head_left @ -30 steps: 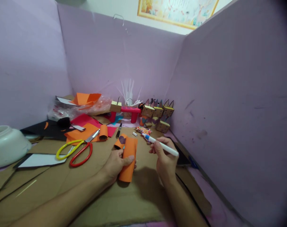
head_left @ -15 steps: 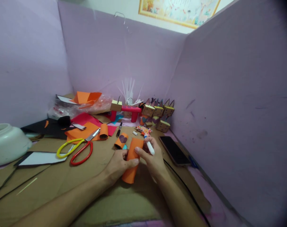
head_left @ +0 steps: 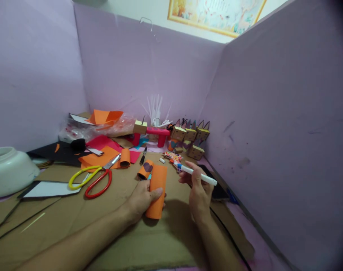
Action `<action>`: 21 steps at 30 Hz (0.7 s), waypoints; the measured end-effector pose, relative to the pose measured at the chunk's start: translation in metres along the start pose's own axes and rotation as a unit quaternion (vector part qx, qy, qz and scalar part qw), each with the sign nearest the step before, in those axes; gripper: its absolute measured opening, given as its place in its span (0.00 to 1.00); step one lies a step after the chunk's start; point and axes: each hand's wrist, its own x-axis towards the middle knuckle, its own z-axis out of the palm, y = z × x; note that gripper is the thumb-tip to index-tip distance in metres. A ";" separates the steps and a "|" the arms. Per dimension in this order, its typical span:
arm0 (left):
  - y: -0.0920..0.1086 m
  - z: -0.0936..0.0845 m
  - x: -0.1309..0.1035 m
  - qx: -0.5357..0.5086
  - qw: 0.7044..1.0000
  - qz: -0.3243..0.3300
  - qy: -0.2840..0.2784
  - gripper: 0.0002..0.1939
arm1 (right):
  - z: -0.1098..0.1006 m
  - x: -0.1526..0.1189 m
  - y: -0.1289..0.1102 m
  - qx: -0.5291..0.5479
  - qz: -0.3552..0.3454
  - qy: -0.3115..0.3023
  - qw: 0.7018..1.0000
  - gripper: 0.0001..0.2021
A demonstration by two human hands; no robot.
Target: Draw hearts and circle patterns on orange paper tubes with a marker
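An orange paper tube (head_left: 159,180) is gripped by my left hand (head_left: 143,199), thumb on top and fingertips showing at its right side. My right hand (head_left: 199,188) pinches a white marker (head_left: 198,175) whose blue end points left, toward the tube but apart from it. Behind the tube lies a shorter orange roll (head_left: 146,169) with a dark heart on it. A small white cap (head_left: 162,160) rests on the cardboard beyond, near a colourful patterned piece (head_left: 173,156).
Scissors (head_left: 99,177) with yellow and red handles lie left, beside orange paper (head_left: 96,158) and another orange roll (head_left: 125,157). Small box figures (head_left: 196,151) stand at the back. A phone (head_left: 218,192) is partly behind my right hand. A white pot (head_left: 11,173) sits far left.
My right hand has let go of the tube and moved right, and the marker now lies across its fingers, pointing left. My left hand still holds the tube, which stands slightly more upright.
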 end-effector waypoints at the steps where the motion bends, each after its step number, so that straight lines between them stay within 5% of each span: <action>1: 0.000 0.000 0.000 0.007 1.000 0.009 0.007 0.15 | -0.001 -0.002 -0.001 -0.001 -0.023 0.004 1.000 0.15; 6: 0.001 -0.004 0.004 0.055 0.995 0.067 0.047 0.16 | 0.000 -0.010 -0.006 -0.074 -0.099 -0.034 0.992 0.07; 21: 0.003 -0.002 0.006 0.089 0.993 0.070 0.034 0.16 | 0.012 -0.010 -0.004 -0.145 -0.147 -0.036 0.978 0.08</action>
